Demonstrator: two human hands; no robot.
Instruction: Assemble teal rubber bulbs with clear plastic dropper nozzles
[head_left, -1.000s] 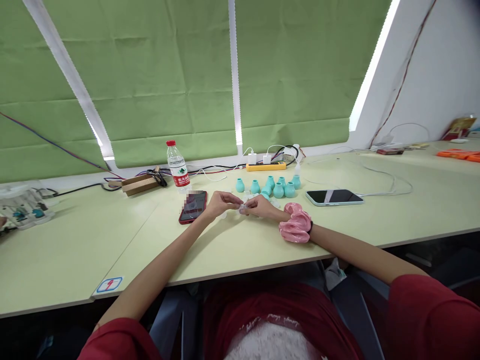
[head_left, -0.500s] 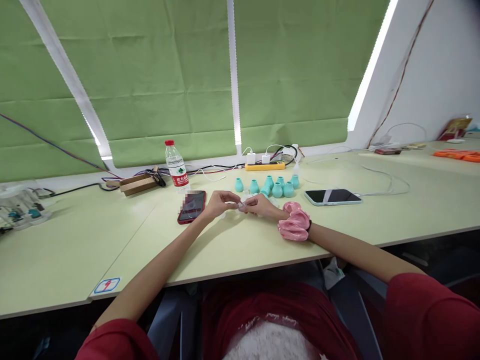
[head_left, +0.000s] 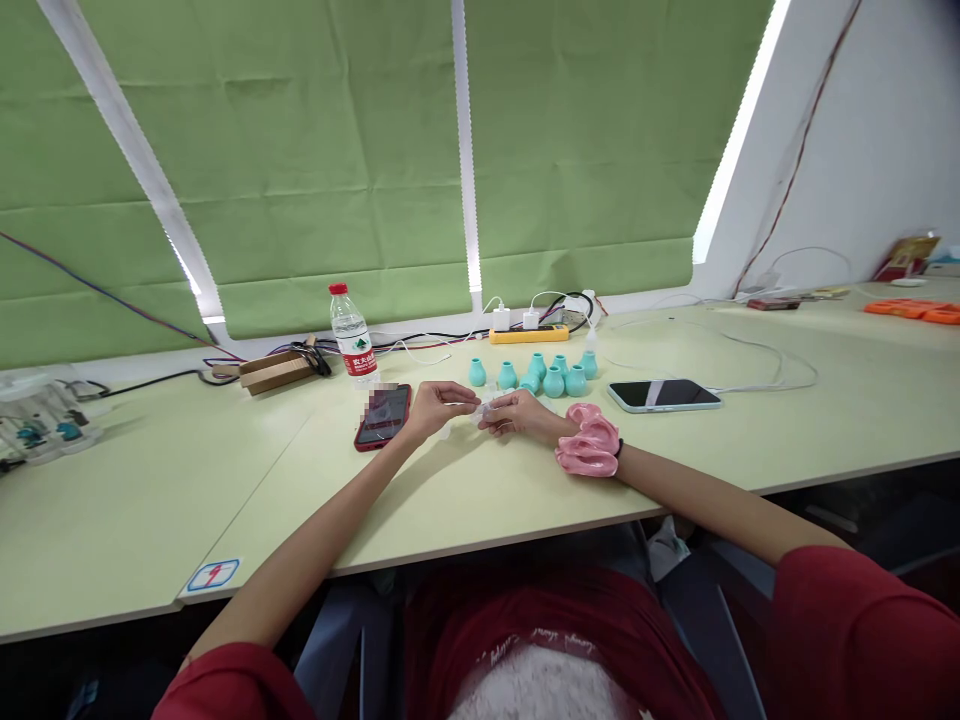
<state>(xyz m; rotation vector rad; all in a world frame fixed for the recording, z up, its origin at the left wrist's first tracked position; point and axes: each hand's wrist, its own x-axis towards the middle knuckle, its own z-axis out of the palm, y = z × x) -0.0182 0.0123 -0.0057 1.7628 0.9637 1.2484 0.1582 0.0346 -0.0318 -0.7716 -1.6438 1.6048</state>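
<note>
Over the middle of the table, my right hand (head_left: 525, 413) pinches a small clear plastic piece (head_left: 478, 413) between thumb and fingers. From the left, my left hand (head_left: 437, 408) meets it, its thumb and fingertips closed together at the edge of that piece. Whatever sits between the left fingertips is too small to make out. Several turquoise vase-shaped pieces (head_left: 553, 381) with narrow necks stand just behind my right hand. More clear bits lie among them, partly hidden by my fingers. A pink scrunchie (head_left: 589, 441) is around my right wrist.
Left of my hands lies a phone in a red case (head_left: 384, 415); a water bottle (head_left: 352, 335) stands behind it. Another phone (head_left: 664, 395) lies to the right, with white cables. At the back are a yellow power strip (head_left: 529, 334) and a cardboard box (head_left: 277, 371).
My left fingertips have drawn slightly left from the right ones. More of the clear piece shows at my right fingers, which have turned a little. The view has shifted very slightly.
</note>
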